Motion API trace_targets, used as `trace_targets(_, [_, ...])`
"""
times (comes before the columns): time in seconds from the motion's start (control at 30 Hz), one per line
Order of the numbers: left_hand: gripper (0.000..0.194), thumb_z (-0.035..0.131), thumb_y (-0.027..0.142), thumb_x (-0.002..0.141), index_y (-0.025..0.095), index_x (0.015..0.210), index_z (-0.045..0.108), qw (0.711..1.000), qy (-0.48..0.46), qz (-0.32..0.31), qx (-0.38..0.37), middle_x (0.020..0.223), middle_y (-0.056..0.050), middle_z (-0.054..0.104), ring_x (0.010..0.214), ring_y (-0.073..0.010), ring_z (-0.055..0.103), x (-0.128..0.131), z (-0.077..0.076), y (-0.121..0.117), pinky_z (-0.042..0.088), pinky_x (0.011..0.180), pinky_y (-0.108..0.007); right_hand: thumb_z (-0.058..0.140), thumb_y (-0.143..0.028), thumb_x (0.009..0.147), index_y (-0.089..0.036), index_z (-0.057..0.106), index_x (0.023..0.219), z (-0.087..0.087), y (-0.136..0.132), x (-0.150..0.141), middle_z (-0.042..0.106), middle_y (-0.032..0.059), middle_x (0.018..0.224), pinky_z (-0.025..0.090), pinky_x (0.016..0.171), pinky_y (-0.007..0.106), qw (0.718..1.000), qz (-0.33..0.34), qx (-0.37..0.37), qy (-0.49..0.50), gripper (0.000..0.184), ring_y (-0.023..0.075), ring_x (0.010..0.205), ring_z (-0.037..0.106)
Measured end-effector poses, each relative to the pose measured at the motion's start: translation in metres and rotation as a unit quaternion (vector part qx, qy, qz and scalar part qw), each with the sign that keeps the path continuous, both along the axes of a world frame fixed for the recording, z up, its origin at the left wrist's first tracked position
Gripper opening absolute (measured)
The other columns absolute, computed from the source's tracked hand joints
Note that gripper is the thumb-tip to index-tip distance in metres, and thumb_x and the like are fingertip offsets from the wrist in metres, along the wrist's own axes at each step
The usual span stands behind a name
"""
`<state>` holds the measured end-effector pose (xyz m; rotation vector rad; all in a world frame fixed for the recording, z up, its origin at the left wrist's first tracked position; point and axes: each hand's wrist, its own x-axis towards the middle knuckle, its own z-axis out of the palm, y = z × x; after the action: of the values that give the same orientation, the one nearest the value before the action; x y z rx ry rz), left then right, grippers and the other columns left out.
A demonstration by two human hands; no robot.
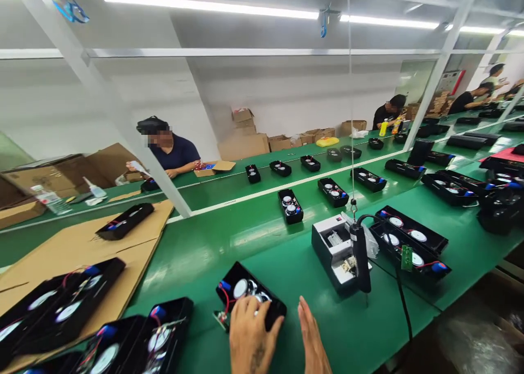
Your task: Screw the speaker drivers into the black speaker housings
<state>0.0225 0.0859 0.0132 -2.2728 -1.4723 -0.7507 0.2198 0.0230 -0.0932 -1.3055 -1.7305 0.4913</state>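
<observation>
A black speaker box (275, 304) lies open on the green bench in front of me. Inside it are round silver speaker drivers (241, 288), a blue part and red wires. My left hand (250, 333) grips the box from the near side, its fingers bent over the drivers and its thumb at the near wall. A small circuit board (221, 319) hangs by wires at the box's left edge, beside that hand. My right hand (313, 338) is held just right of the box, fingers stretched out, with nothing in it and apart from the box.
At right, a black electric screwdriver (360, 256) hangs on a cord before a grey-white screw dispenser (327, 248). More open speaker boxes (413, 237) lie beyond it and at left (164, 336). Cardboard (139, 254) covers the left bench. A co-worker (172, 150) sits across the line.
</observation>
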Motion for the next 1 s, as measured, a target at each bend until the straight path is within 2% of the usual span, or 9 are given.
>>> trace_targets(0.1, [0.011,0.073,0.029,0.091,0.026,0.100,0.077,0.999,-0.030,-0.020,0.021,0.086,-0.004,0.070,0.089,-0.0260,0.070,0.035,-0.003,-0.042,0.061,0.092,-0.045,0.066,-0.017,0.098,-0.058,-0.001,0.173,0.003,-0.011,-0.018,0.053,0.0140,0.170,0.061,0.109,0.072,0.999,0.004,0.040,-0.018,0.108,0.0523,0.144,0.063])
trace_targets(0.17, [0.019,0.068,0.024,0.093,0.026,0.110,0.077,0.997,-0.059,-0.045,0.004,0.087,-0.004,0.072,0.091,-0.0259,0.072,0.050,0.002,-0.057,0.063,0.095,-0.046,0.071,-0.019,0.093,-0.055,0.004,0.174,0.006,-0.019,-0.008,0.057,0.0160,0.163,0.063,0.104,0.073,0.997,0.022,0.068,-0.007,0.112,0.0525,0.137,0.068])
trace_targets(0.3, [0.036,0.067,0.028,0.100,0.029,0.136,0.070,0.982,-0.141,-0.121,-0.035,0.106,-0.006,0.079,0.111,-0.0258,0.075,0.042,0.023,-0.071,0.066,0.095,-0.041,0.081,-0.018,0.075,-0.032,0.011,0.178,0.021,-0.013,0.054,0.046,0.0229,0.168,0.056,0.117,0.069,0.996,0.078,-0.010,0.038,0.126,0.0502,0.150,0.057])
trace_targets(0.47, [0.026,0.062,0.040,0.106,0.031,0.128,0.074,0.958,-0.255,-0.058,-0.116,0.129,-0.008,0.077,0.131,-0.0289,0.071,-0.001,0.027,-0.062,0.062,0.110,-0.051,0.072,-0.010,0.065,-0.022,0.032,0.173,0.056,0.019,0.151,0.041,0.0209,0.176,0.038,0.134,0.060,0.960,0.234,-0.151,-0.031,0.115,0.0409,0.163,0.043])
trace_targets(0.6, [0.045,0.070,0.061,0.097,0.028,0.127,0.073,0.912,-0.291,-0.096,-0.271,0.153,-0.015,0.067,0.150,-0.0397,0.059,-0.007,0.003,-0.060,0.059,0.113,-0.063,0.068,-0.010,0.078,-0.025,0.041,0.170,0.081,-0.002,0.173,0.040,0.0169,0.178,0.039,0.134,0.057,0.978,0.132,-0.158,-0.021,0.097,0.0344,0.163,0.044])
trace_targets(0.7, [0.042,0.073,0.060,0.095,0.027,0.122,0.072,0.890,-0.318,-0.118,-0.306,0.154,-0.016,0.066,0.153,-0.0422,0.055,0.000,-0.011,-0.071,0.056,0.115,-0.067,0.070,-0.019,0.092,-0.023,0.072,0.133,0.084,-0.048,0.151,0.067,0.0164,0.147,0.058,0.117,0.050,0.989,-0.017,-0.118,0.093,0.041,0.0312,0.135,0.069])
trace_targets(0.77, [0.033,0.070,0.055,0.098,0.028,0.118,0.071,0.889,-0.330,-0.122,-0.293,0.151,-0.015,0.068,0.152,-0.0405,0.057,0.004,-0.015,-0.079,0.057,0.114,-0.066,0.070,-0.029,0.100,-0.021,0.073,0.100,0.080,-0.078,0.130,0.072,0.0162,0.129,0.066,0.101,0.043,0.968,-0.108,-0.114,0.194,0.009,0.0296,0.121,0.073])
trace_targets(0.9, [0.034,0.069,0.055,0.098,0.029,0.119,0.068,0.904,-0.319,-0.131,-0.252,0.150,-0.015,0.068,0.154,-0.0403,0.054,0.006,-0.016,-0.092,0.059,0.112,-0.065,0.078,-0.042,0.098,-0.023,0.068,0.104,0.069,-0.113,0.097,0.065,0.0164,0.133,0.066,0.096,0.038,0.922,-0.227,-0.089,0.301,0.022,0.0271,0.119,0.070])
trace_targets(1.0, [0.031,0.072,0.049,0.096,0.029,0.119,0.068,0.917,-0.298,-0.130,-0.232,0.150,-0.013,0.068,0.155,-0.0399,0.053,0.004,-0.019,-0.098,0.060,0.111,-0.063,0.081,-0.049,0.095,-0.024,0.068,0.110,0.069,-0.117,0.082,0.069,0.0113,0.113,0.066,0.089,0.038,0.899,-0.172,-0.152,0.372,0.032,0.0235,0.100,0.073])
